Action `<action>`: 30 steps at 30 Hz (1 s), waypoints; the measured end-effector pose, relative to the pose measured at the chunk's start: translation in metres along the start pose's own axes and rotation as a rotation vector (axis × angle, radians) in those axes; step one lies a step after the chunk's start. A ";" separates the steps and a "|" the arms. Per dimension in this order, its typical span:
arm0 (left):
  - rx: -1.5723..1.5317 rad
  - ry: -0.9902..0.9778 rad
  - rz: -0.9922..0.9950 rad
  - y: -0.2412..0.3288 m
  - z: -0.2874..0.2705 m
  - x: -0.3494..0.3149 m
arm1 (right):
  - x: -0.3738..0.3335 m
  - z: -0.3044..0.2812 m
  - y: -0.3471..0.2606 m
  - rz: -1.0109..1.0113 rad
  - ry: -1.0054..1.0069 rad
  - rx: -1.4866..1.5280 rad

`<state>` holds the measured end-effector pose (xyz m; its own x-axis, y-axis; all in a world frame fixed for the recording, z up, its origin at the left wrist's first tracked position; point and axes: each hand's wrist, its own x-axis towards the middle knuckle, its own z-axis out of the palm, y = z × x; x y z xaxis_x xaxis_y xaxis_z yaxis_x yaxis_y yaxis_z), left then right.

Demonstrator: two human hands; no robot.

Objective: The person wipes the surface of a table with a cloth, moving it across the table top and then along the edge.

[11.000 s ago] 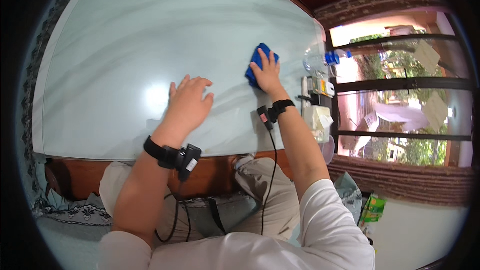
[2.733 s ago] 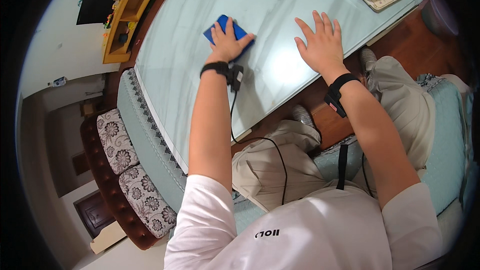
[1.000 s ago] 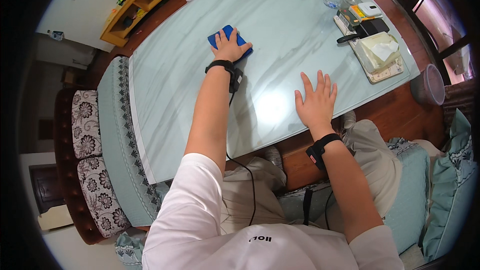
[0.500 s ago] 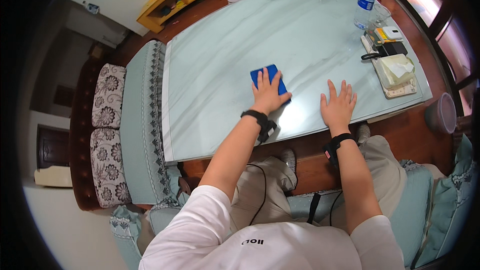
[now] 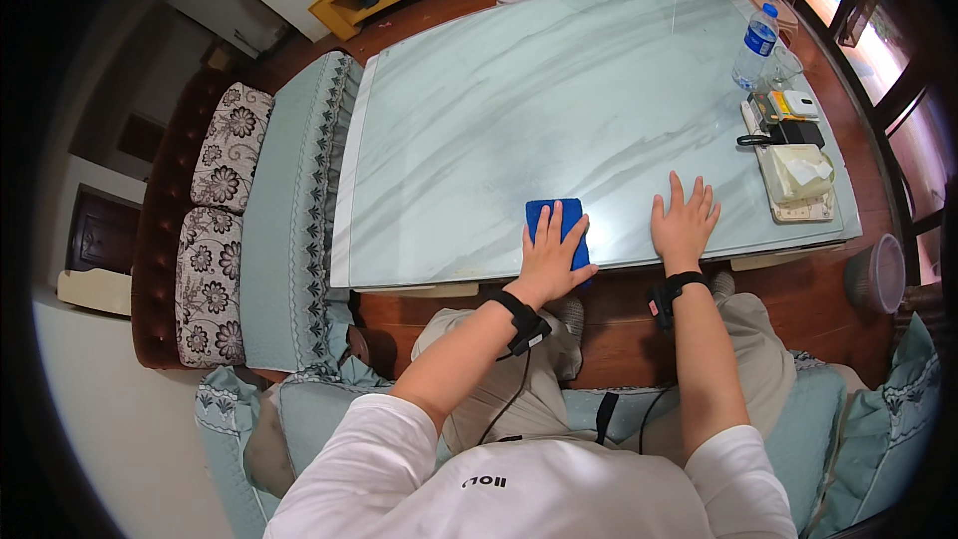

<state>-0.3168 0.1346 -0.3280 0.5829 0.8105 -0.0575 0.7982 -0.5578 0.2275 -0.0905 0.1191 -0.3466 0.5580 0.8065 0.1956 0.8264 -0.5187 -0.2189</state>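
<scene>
A folded blue cloth (image 5: 539, 207) lies at the near edge of the marble-patterned table (image 5: 479, 120). My left hand (image 5: 552, 258) rests flat on top of it, fingers spread, thumb reaching past the cloth's right side. Part of the cloth is hidden beneath the palm. To the right, my right hand (image 5: 685, 223) lies open with its palm on the bare tabletop, touching nothing else. Each wrist wears a black strap with a small device.
At the table's right stand a water bottle (image 5: 755, 47), a clear glass (image 5: 784, 68) and a tray (image 5: 810, 211) carrying a tissue pack (image 5: 801, 173) and small boxes. A bin (image 5: 875, 274) stands on the floor at right. Sofas (image 5: 284, 200) border the left and near sides.
My left hand and the blue cloth have moved toward me, down to the table's near edge. My right hand stays flat on the table. The whole view has shifted slightly.
</scene>
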 end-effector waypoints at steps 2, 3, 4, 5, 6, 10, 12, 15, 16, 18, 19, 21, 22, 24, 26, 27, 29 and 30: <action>-0.008 -0.003 -0.002 -0.003 0.001 0.013 | 0.000 0.000 0.001 0.001 -0.004 -0.001; -0.009 -0.004 -0.005 -0.005 -0.001 0.021 | 0.001 0.000 0.001 0.002 -0.005 0.003; -0.004 -0.015 -0.019 -0.007 -0.002 0.029 | 0.001 0.000 0.000 0.003 -0.007 0.002; -0.005 -0.018 -0.017 -0.008 -0.003 0.037 | 0.001 0.000 0.000 0.001 -0.004 -0.002; -0.023 -0.028 -0.045 -0.008 -0.006 0.045 | 0.001 0.000 0.000 -0.001 0.000 -0.006; -0.057 -0.055 -0.079 -0.020 -0.011 0.083 | 0.001 0.003 0.001 0.001 -0.001 -0.006; -0.067 -0.084 -0.086 -0.025 -0.015 0.105 | 0.002 0.002 0.003 0.005 -0.016 -0.011; -0.069 -0.089 -0.109 -0.035 -0.018 0.137 | 0.002 0.000 0.003 0.008 -0.028 -0.003; -0.071 -0.092 -0.116 -0.040 -0.021 0.147 | 0.001 -0.001 0.003 0.019 -0.037 -0.006; -0.034 -0.087 -0.125 -0.048 -0.024 0.169 | 0.001 -0.002 0.002 -0.016 -0.002 0.018; -0.041 -0.084 -0.146 -0.052 -0.027 0.179 | 0.001 -0.002 0.000 -0.005 -0.011 0.017; -0.016 -0.077 -0.168 -0.064 -0.030 0.199 | 0.001 -0.002 -0.005 -0.035 0.000 0.022; 0.002 -0.080 -0.182 -0.063 -0.030 0.211 | 0.002 -0.002 -0.002 -0.020 -0.006 0.010; 0.007 -0.077 -0.208 -0.069 -0.029 0.235 | 0.003 -0.001 -0.001 -0.036 0.007 0.008; 0.020 -0.070 -0.218 -0.073 -0.031 0.256 | 0.003 -0.003 0.002 -0.029 0.010 0.000; 0.031 -0.073 -0.224 -0.077 -0.031 0.265 | 0.003 -0.001 0.002 -0.032 0.013 0.002; 0.031 -0.063 -0.232 -0.086 -0.034 0.278 | 0.003 0.000 0.000 -0.030 0.016 0.002; 0.032 -0.065 -0.230 -0.089 -0.036 0.284 | 0.004 0.000 0.000 -0.034 0.025 0.006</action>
<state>-0.2282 0.4207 -0.3299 0.3931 0.9042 -0.1670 0.9148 -0.3663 0.1704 -0.0887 0.1221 -0.3462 0.5313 0.8161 0.2273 0.8446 -0.4893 -0.2174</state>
